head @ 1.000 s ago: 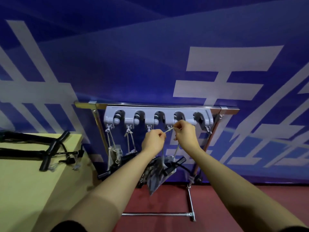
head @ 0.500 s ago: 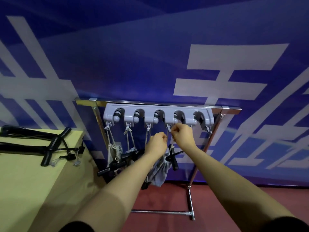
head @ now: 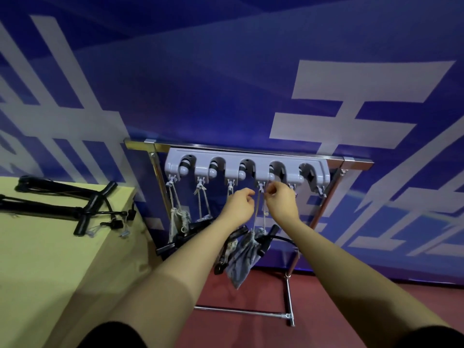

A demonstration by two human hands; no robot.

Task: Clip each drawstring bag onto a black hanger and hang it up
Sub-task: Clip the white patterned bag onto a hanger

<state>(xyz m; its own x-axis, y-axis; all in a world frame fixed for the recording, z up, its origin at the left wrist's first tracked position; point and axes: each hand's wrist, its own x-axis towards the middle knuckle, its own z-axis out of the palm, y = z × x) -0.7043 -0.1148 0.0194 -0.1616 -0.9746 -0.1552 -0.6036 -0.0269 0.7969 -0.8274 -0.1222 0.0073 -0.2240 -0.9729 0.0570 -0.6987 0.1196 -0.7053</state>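
Blue banner wall across the whole background, printed with large pale block strokes; parts of big characters only, cut off by the frame, no word readable. No brand or label legible anywhere.

Chrome rack standing against the banner at centre frame, foot bar on red floor at lower right. Grey holder strip mounted along the top rail, five arched slots, small hooks beneath each.

Left hand at centre, just below the third and fourth slots, fingers curled; cannot tell whether anything is pinched. Right hand just beside it, fingers curled, pinching a pale drawstring right under the fourth hook. Cord running straight down from there to a grey drawstring bag hanging at lower centre, between the two forearms, clipped on a black hanger.

Two more bags left of centre: pale one on cords from the first hook, another, partly hidden by the left forearm, from the second hook. Black hanger parts below them.

Yellow-green counter at left frame. Spare black hangers lying in its upper left part, small clips and pale cord bits near the counter's right edge.
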